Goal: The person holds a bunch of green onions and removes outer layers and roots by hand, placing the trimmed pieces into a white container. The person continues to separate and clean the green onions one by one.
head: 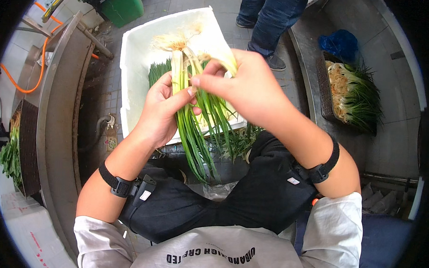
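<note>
My left hand (167,109) is closed around a bunch of green onions (195,133), just below their pale stalks. The roots point away from me and the long green leaves hang towards my lap. My right hand (234,81) is at the right side of the bunch, its thumb and fingers pinching a pale outer layer of a stalk (228,62) that bends to the right. Both hands are above a white foam box (135,78). More greens (159,72) lie inside the box, partly hidden by the hands and the bunch.
Another person's legs (271,22) stand beyond the box. A dark basket of green onions (322,91) and a blue plastic bag (340,44) rest on the right counter. At left are a metal table (58,103), a basket of leafy greens (29,148) and a green bin (123,6). Leafy scraps (237,143) lie near my knees.
</note>
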`<state>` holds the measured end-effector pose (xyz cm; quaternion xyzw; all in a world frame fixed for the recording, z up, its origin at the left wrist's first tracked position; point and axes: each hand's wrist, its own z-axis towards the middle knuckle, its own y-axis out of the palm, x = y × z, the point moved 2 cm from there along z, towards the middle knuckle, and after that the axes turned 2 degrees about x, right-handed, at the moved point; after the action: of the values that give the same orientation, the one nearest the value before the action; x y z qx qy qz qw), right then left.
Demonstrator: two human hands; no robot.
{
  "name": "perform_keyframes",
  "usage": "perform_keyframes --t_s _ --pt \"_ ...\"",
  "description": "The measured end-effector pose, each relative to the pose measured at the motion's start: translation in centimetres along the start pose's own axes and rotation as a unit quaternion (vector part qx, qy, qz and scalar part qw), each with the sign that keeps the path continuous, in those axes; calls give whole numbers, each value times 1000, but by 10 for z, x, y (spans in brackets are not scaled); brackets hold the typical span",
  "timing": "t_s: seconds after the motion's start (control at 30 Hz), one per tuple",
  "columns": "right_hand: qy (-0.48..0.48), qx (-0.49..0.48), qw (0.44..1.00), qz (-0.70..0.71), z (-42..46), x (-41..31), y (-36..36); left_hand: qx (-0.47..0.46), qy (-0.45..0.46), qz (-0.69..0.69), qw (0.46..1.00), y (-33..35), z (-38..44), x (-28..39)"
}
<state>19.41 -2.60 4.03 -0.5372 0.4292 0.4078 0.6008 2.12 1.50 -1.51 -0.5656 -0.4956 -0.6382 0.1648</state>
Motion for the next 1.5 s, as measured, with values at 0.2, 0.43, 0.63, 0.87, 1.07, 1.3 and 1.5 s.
perform_keyframes --t_s 0.2,0.43,0.63,0.87,1.07,1.3,1.5 --pt "42 -23 998 29 1 4 12 13 20 7 1000 4 1 0" --pt "78 -20 989 122 6 6 12 16 -9 -4 1000 5 1 2" --pt "76 -21 971 224 9 1 8 -5 -18 -64 998 4 2 1" --pt "90 -55 954 282 11 3 3 3 -36 -80 996 3 2 -1" --pt "115 -72 924 357 13 2 -3 16 -45 -90 995 0 3 -3" --pt "33 -19 983 181 16 1 -12 25 -46 -82 995 4 1 0" --pt "49 -6 987 150 11 4 9 -7 -41 -75 996 4 1 -1"
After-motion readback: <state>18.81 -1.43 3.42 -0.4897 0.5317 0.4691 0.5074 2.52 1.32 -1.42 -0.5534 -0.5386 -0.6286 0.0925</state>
